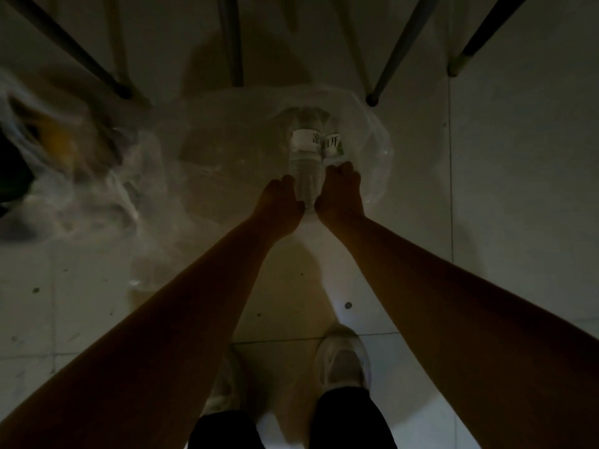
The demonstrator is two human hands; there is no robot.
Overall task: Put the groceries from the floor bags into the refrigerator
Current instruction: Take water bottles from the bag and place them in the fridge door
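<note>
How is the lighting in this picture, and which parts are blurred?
Head view: very dim, arms almost silhouettes; the water bottles in the clear bag between the left hand and right hand read fairly sharp; the bag at left is motion-blurred; wide-angle lens splays the chair legs.

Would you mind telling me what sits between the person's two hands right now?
In the head view, the neck end of a clear water bottle lies between the left hand and the right hand, over the clear plastic bag.
</note>
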